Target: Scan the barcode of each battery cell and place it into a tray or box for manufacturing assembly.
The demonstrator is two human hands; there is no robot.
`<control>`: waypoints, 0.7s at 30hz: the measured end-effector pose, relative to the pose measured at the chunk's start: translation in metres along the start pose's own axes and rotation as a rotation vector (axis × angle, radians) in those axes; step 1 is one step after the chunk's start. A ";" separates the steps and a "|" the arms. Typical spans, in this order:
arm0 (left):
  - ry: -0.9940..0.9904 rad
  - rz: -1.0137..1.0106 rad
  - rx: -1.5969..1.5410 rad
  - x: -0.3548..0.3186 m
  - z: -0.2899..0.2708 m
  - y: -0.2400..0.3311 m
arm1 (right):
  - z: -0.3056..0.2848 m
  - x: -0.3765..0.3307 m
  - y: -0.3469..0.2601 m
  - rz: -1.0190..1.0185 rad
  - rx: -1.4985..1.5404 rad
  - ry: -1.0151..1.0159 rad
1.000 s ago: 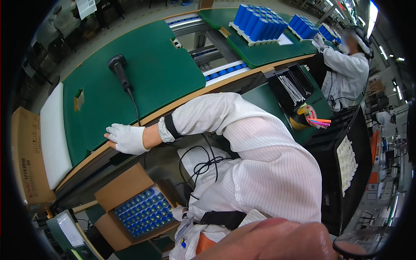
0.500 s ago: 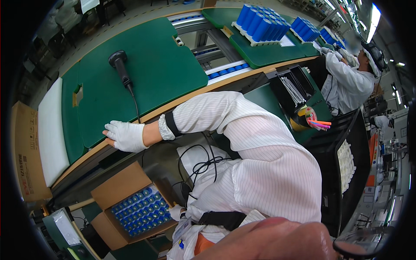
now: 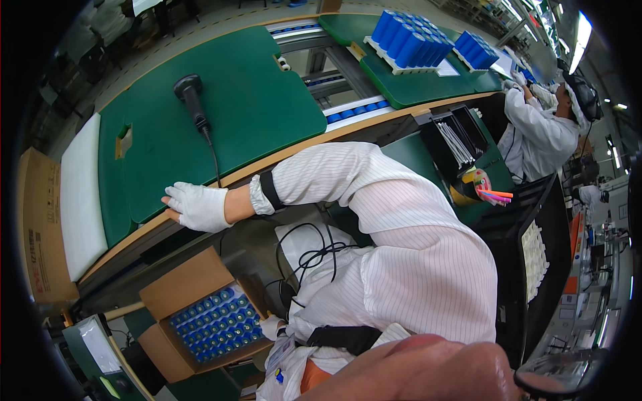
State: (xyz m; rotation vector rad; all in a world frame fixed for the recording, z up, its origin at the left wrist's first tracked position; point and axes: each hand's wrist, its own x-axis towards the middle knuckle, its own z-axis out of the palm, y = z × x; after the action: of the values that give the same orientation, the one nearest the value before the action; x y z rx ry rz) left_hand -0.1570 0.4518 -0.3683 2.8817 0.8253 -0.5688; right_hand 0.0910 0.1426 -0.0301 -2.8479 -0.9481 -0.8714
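My right hand (image 3: 198, 208), in a white glove with bare fingertips, reaches across to the wooden edge of the green-topped workbench (image 3: 254, 100). Its fingers are stretched out and hold nothing. The handheld barcode scanner (image 3: 192, 101) lies beyond it, with its cable running down past my wrist. Lower in the view, my left hand (image 3: 272, 327), also gloved, is at the side of an open cardboard box (image 3: 180, 287). Rows of blue cylindrical battery cells (image 3: 217, 324) fill that box. Most of the left hand's fingers are hidden, so its grip does not show.
Blue cells stand in blocks on white trays (image 3: 408, 67) at the far right. A roller conveyor (image 3: 358, 112) crosses between green tops. Black bins (image 3: 458, 137) and a black crate (image 3: 528, 254) stand at right. A co-worker (image 3: 542, 127) works beyond. White foam (image 3: 81, 200) and a carton (image 3: 43, 227) flank the left.
The whole view has shifted slightly. My right hand stays at the bench edge and my left hand stays at the box.
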 end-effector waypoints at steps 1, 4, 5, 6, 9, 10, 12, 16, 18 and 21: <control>0.010 0.002 -0.011 0.000 0.000 0.000 | 0.000 0.000 0.000 -0.010 -0.031 -0.021; 0.009 0.019 -0.033 0.000 -0.001 0.000 | 0.000 0.001 0.000 -0.002 0.002 0.029; 0.000 0.019 -0.043 0.001 -0.002 0.001 | 0.000 0.001 0.000 -0.003 0.003 0.028; -0.032 0.009 -0.053 0.001 -0.002 0.000 | 0.001 0.001 0.000 -0.006 -0.004 0.036; -0.004 0.012 -0.006 -0.001 -0.002 0.001 | 0.001 0.001 0.000 -0.013 -0.013 0.045; -0.003 0.012 -0.005 -0.001 -0.003 0.001 | 0.000 0.001 0.000 -0.016 -0.016 0.045; -0.012 0.002 -0.006 -0.003 -0.004 0.002 | 0.001 0.001 -0.001 -0.012 -0.014 0.044; 0.004 0.015 -0.060 -0.005 -0.006 0.001 | 0.001 0.001 -0.001 -0.012 -0.028 0.044; -0.034 -0.009 -0.062 -0.005 -0.008 0.001 | 0.001 0.001 -0.001 -0.011 -0.024 0.047; -0.023 -0.003 -0.073 -0.005 -0.009 0.002 | 0.000 0.000 -0.001 -0.013 -0.028 0.044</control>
State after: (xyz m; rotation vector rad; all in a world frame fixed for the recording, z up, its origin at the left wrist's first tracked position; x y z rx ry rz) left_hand -0.1570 0.4498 -0.3580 2.8039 0.8287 -0.5588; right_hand 0.0912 0.1435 -0.0304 -2.8359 -0.9586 -0.9522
